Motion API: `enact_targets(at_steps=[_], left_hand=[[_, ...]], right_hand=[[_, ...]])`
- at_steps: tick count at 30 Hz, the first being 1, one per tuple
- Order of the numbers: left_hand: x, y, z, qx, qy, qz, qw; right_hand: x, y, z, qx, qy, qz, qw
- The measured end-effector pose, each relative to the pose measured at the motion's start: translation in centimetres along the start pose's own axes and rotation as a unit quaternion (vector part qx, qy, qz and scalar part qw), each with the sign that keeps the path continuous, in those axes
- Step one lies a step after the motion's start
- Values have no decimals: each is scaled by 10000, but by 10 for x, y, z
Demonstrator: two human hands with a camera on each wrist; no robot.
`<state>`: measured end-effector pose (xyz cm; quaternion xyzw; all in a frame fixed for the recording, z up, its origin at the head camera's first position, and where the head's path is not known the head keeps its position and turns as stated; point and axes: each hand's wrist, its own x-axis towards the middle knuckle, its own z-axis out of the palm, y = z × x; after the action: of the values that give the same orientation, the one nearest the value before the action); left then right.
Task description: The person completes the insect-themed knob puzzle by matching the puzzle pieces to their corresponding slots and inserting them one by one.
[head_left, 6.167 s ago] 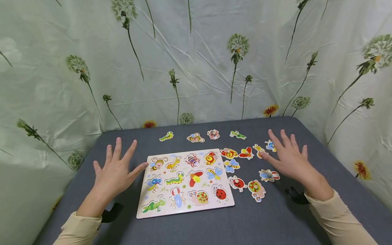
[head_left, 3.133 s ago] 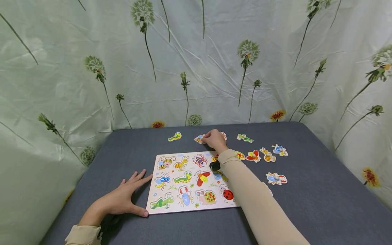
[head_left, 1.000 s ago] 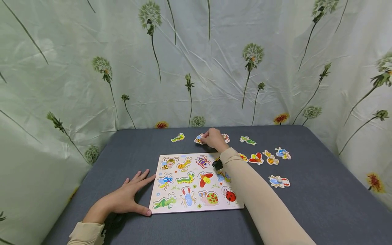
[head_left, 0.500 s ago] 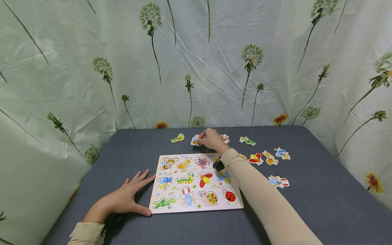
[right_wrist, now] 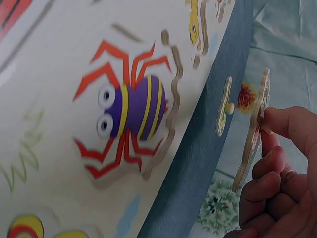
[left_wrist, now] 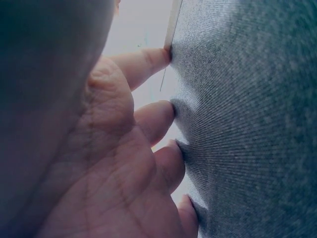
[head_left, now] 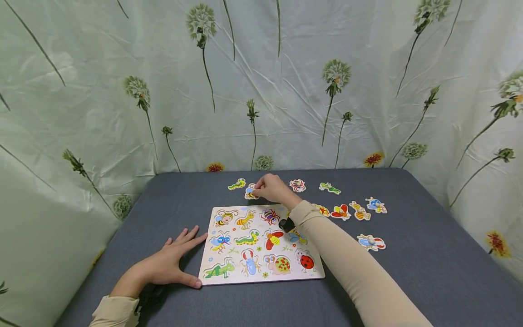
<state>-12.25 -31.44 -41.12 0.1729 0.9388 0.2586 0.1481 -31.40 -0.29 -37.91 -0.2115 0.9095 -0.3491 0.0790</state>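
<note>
My right hand (head_left: 274, 189) pinches a wooden bee puzzle piece (head_left: 250, 192) behind the board's far edge. In the right wrist view, thumb and finger grip this piece (right_wrist: 251, 136), which is seen nearly edge-on and clear of the table. The pale insect puzzle board (head_left: 296, 274) lies flat, with pictured recesses including a bee, spider and caterpillar. My left hand (head_left: 165, 264) rests spread at its left side, thumb at the near left corner and fingertips at the edge. A green caterpillar piece (head_left: 237, 184) lies just left of the bee piece.
A spider piece (head_left: 297, 185) and a grasshopper piece (head_left: 330, 188) lie along the back. To the right are a red-winged piece (head_left: 341, 212), a striped yellow piece (head_left: 360, 210), a blue insect piece (head_left: 376, 205) and a beetle piece (head_left: 371, 242). My right sleeve covers others.
From open and raised, my left hand came down to the board's edge. My right hand reached over to the bee piece, took hold of it and carried it left, uncovering the spider piece.
</note>
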Motion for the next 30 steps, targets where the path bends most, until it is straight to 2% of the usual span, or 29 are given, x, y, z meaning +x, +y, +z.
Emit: enact_targets(at_steps=[20,30], left_hand=[[0,1,0,30,-41,-60,10000],[0,-1,0,-3,10,16,10000]], right_hand=[[-4,-31,28,10,-471,-511,9976],[-1,-37,47,-102,-723,-511,9960]])
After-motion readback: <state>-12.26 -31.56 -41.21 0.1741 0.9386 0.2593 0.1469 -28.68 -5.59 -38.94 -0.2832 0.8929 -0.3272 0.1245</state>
